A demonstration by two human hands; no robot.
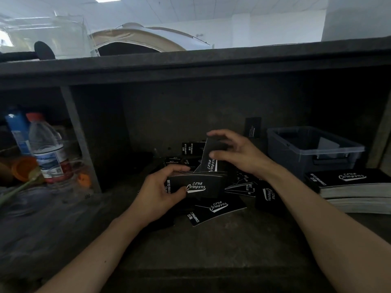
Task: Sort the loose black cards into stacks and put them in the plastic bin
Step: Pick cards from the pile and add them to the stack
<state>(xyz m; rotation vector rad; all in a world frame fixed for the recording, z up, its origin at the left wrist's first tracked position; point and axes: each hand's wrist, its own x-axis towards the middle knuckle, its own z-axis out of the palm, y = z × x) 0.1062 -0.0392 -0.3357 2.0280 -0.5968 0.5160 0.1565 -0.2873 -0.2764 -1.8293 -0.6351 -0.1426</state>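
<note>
Black card stack [201,185] gripped in left hand [158,195], right hand [243,155] pinching one card [208,163] — plastic bin [304,166] nearby.

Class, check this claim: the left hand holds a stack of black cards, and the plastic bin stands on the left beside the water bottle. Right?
Wrong on one point. In the head view the left hand holds a stack of black cards, but the plastic bin stands on the right, far from the water bottle.
</note>
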